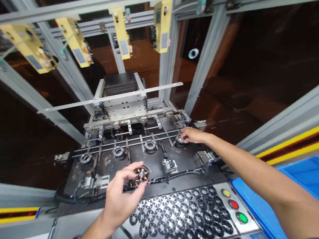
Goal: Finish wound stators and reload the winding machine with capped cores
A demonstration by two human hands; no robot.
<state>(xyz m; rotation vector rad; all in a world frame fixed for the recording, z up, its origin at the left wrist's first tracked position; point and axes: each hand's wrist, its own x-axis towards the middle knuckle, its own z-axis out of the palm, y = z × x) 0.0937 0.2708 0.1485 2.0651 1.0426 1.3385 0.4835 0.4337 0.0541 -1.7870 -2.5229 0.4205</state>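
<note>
My left hand (124,189) pinches a copper-wound motor stator (141,174) between thumb and fingers, above the front of the black machine bed. Thin loose wires stick out from its edge. Farther away, my right hand (191,135) reaches to the rightmost round fixture (180,141), its fingers closed around another copper-wound stator (182,136) at that fixture. My fingers partly hide this second stator. Three more ring-shaped fixtures stand in a row to the left: one ring (150,146), another ring (119,152) and the leftmost ring (86,158).
Several black slotted discs (176,210) lie in rows on the metal front plate. Beside them are yellow, red (234,204) and green buttons. A blue bin (314,183) stands at right. Yellow sensor units (122,34) hang from the frame overhead. A horizontal bar (111,98) crosses behind the fixtures.
</note>
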